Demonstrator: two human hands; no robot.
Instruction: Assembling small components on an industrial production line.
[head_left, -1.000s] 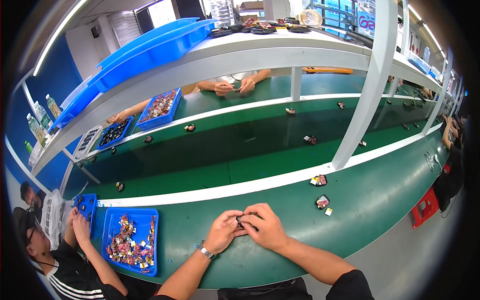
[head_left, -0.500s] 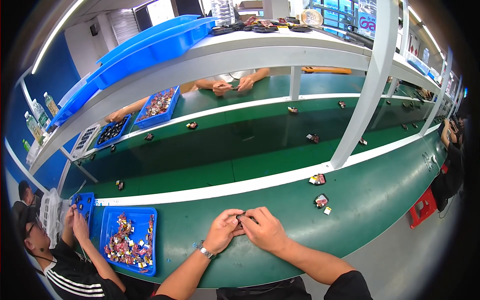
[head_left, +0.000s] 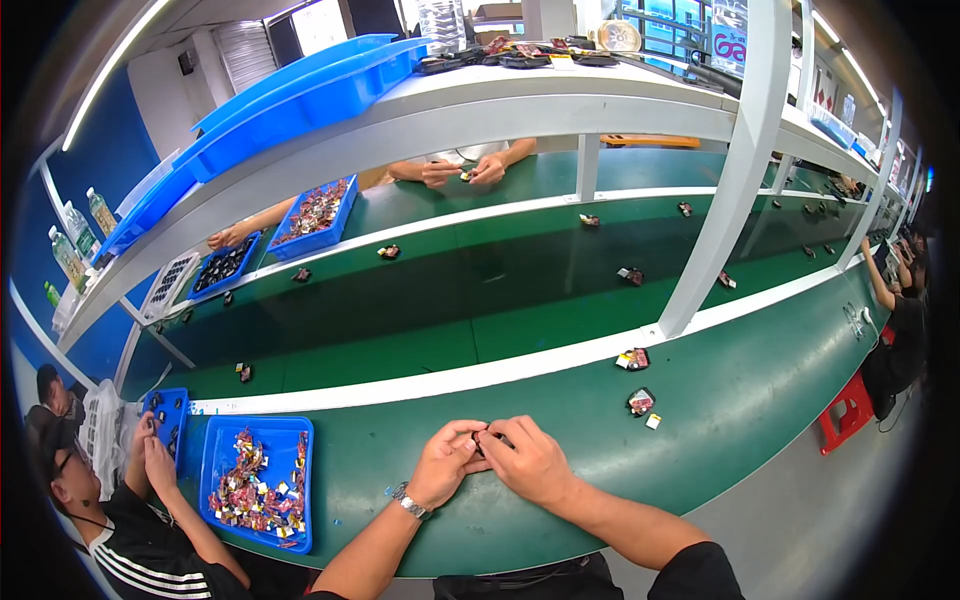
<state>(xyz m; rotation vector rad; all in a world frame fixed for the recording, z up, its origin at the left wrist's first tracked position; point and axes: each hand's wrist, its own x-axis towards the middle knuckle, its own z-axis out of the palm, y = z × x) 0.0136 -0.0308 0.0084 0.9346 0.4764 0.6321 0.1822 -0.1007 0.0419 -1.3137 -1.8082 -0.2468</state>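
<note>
Over the green worktop, my left hand (head_left: 440, 468) and my right hand (head_left: 532, 462) meet with their fingers closed on one small dark part (head_left: 478, 440). Fingertips cover most of it, so its kind cannot be made out. A metal watch is on my left wrist. To the right lie two small black pieces with red and yellow bits, a nearer piece (head_left: 641, 402) and a farther piece (head_left: 632, 358). A small pale tag (head_left: 653, 422) lies beside the nearer one.
On the left stands a blue tray (head_left: 208, 470) of small red, yellow and white pieces. A person beside it handles small black parts over another blue tray (head_left: 181, 398). Ahead, a green conveyor belt (head_left: 420, 345) carries scattered pieces beneath a white shelf frame (head_left: 560, 115); people work across it.
My hands stay in nearly the same place, with slight finger movement on the part. Pieces on the belt have shifted a little to the right. At far right, a person's arm has risen.
</note>
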